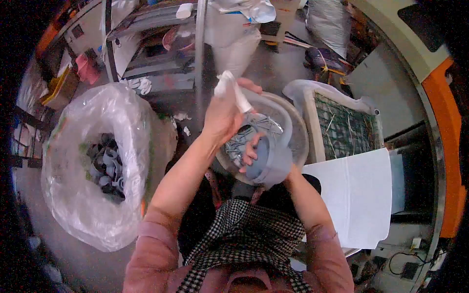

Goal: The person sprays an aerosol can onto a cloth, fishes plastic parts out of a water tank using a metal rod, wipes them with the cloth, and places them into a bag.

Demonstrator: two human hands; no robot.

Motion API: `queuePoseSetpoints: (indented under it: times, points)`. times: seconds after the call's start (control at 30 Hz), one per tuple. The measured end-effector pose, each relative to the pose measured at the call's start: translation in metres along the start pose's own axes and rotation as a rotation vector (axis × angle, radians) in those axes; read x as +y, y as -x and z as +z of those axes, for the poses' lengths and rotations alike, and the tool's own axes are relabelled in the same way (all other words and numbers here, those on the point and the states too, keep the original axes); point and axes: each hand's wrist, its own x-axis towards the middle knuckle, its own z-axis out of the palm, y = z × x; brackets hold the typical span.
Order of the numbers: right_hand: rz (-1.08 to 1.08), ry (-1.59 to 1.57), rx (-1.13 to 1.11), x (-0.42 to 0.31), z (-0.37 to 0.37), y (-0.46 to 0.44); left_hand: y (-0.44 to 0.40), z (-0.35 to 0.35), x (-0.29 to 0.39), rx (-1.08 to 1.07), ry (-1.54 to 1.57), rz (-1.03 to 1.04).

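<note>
My right hand (252,150) holds a grey plastic part with a round collar (276,168), its fingers curled at the opening. A paler curved band rises from this part, blurred by motion. My left hand (225,115) is raised just left of it, fingers bent around a white thing (228,87) that could be cloth or a wrapping; its kind is unclear. A pale round tub (304,146) stands beneath both hands, with many thin grey plastic pieces (237,146) lying inside.
Left stands a large clear plastic bag (63,195) with grey ring-like parts (111,163) inside. To the right are a crate with green netting (337,122) and a white board (351,195). A metal rack (156,58) and white sacks (234,49) stand ahead.
</note>
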Motion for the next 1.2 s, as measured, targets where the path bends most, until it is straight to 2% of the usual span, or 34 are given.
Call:
queuePoseSetpoints:
  times: [0.03,0.07,0.1,0.13,0.2,0.27,0.3,0.33,0.37,0.4,0.43,0.5,0.53,0.57,0.63,0.7,0.73,0.77,0.83,0.9,0.93,0.97,1.0,1.07,1.17,1.2]
  points:
    - [-0.006,0.002,0.002,-0.002,0.004,-0.003,-0.003,0.002,0.000,0.136,-0.216,0.076]
    - [0.013,-0.088,-0.102,-0.006,0.007,-0.006,-0.006,-0.001,-0.003,0.206,-0.351,0.104]
    - [0.033,-0.178,-0.205,-0.009,0.012,-0.007,-0.008,-0.002,-0.006,0.205,-0.348,0.101]
    - [0.032,-0.178,-0.202,-0.009,0.018,-0.006,-0.009,-0.004,-0.009,0.225,-0.438,0.158]
    - [-0.019,-0.049,0.035,-0.007,0.027,-0.003,-0.013,-0.009,-0.017,0.245,-0.528,0.217]
    - [-0.066,0.040,0.006,-0.003,0.021,-0.005,-0.019,-0.018,-0.029,0.303,-0.766,0.289]
    - [-0.111,0.127,-0.024,-0.001,0.017,-0.006,-0.018,-0.023,-0.038,0.305,-0.765,0.290]
    - [-0.106,0.128,-0.024,0.001,0.016,-0.008,-0.016,-0.022,-0.043,0.237,-0.824,0.165]
    - [-0.082,0.032,-0.148,0.003,0.015,-0.011,-0.015,-0.021,-0.049,0.170,-0.879,0.039]
    - [-0.057,-0.062,-0.272,0.004,0.015,-0.012,-0.013,-0.020,-0.053,0.100,-0.640,-0.094]
    - [-0.054,-0.062,-0.272,0.006,0.015,-0.011,-0.008,-0.009,-0.045,0.102,-0.639,-0.091]
    - [-0.144,-0.189,-0.240,0.009,0.015,-0.010,-0.002,0.008,-0.032,0.074,-0.514,-0.486]
    - [-0.140,-0.190,-0.241,0.006,0.016,-0.012,-0.003,-0.007,-0.058,0.002,-0.396,-0.383]
    - [-0.121,-0.081,-0.326,0.000,0.018,-0.015,-0.004,-0.006,-0.057,0.008,-0.396,-0.379]
    - [-0.087,0.023,-0.419,-0.008,0.025,-0.013,-0.005,-0.003,-0.049,0.051,-0.538,-0.375]
    - [-0.023,-0.123,-0.135,-0.010,0.030,-0.004,-0.003,0.003,-0.027,0.112,-0.631,-0.342]
    - [-0.068,-0.190,0.030,-0.003,0.023,-0.002,-0.008,-0.005,-0.025,0.230,-0.782,-0.071]
    - [-0.021,-0.207,0.016,0.002,0.014,0.002,-0.010,-0.014,-0.021,0.355,-0.937,0.212]
    - [-0.145,-0.379,0.082,0.009,-0.009,0.003,-0.006,-0.035,-0.019,0.382,-1.048,0.522]
    - [-0.031,-0.219,-0.123,-0.001,-0.009,-0.025,0.009,-0.015,0.010,0.454,-1.067,0.851]
    - [0.121,0.017,-0.372,-0.006,0.006,-0.041,0.017,-0.019,0.024,0.496,-0.952,0.796]
    - [0.163,0.003,-0.393,-0.003,0.016,-0.049,0.025,-0.022,0.036,0.517,-0.820,0.733]
    - [0.138,0.099,-0.294,0.000,0.025,-0.054,0.034,-0.029,0.050,0.520,-0.799,0.645]
    - [0.096,0.296,-0.124,0.003,0.049,-0.064,0.048,-0.044,0.071,0.539,-0.712,0.639]
    - [0.174,0.480,-0.067,0.007,0.092,-0.105,0.100,-0.064,0.130,1.030,-0.487,0.478]
    - [0.240,0.400,0.286,0.005,0.112,-0.135,0.118,-0.068,0.139,1.107,-0.564,0.450]
